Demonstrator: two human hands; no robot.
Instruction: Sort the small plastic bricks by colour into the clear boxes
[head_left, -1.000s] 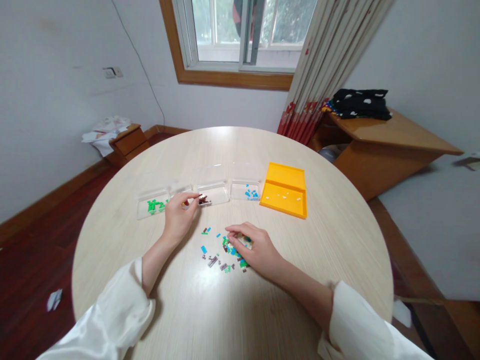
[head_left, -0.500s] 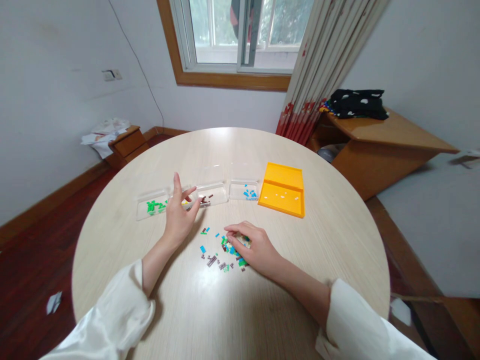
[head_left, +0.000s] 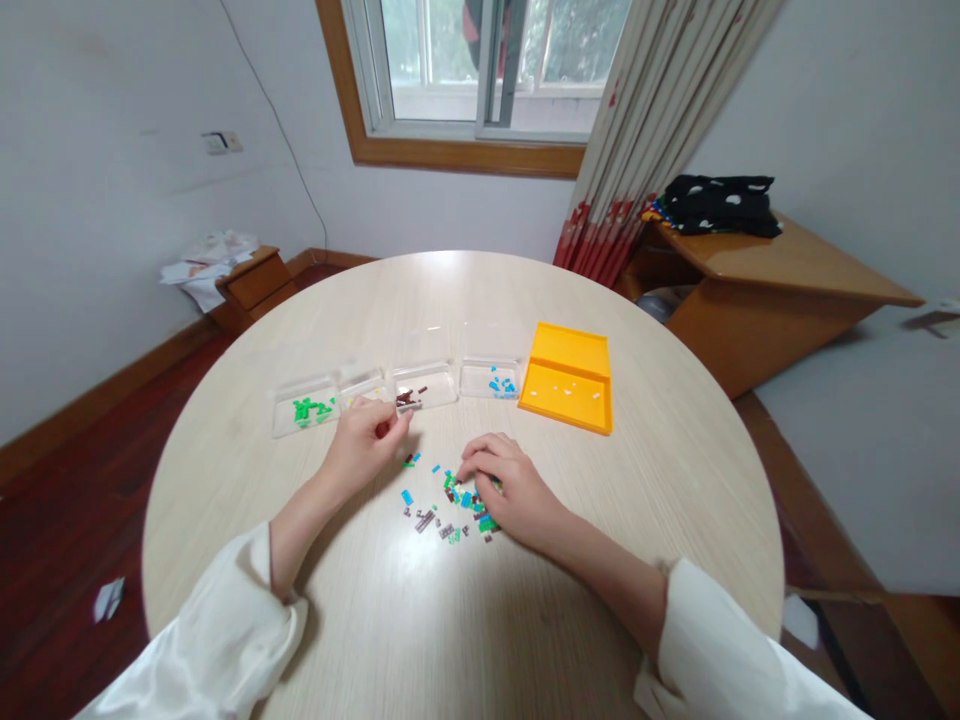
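Small building bricks in brown, blue, green and white lie in a loose pile on the round table. My right hand rests over the pile's right side, its fingers bent and closed at the bricks; what is between the fingertips is too small to make out. To the left, my left hand is just in front of the clear trays, fingers curled in, whatever is inside hidden. Closest to it are a tray with a few yellow bricks, partly covered by the hand, and a tray of brown bricks.
A clear tray of green bricks stands at the left end of the row. Another clear tray holds blue bricks. Right of it lies an open orange box with several white pieces. The pale table has a rounded edge.
My left hand's raised, spread fingers have curled in, and it has lowered slightly before the trays. My right hand has shifted slightly right, its fingers bent more over the pile.
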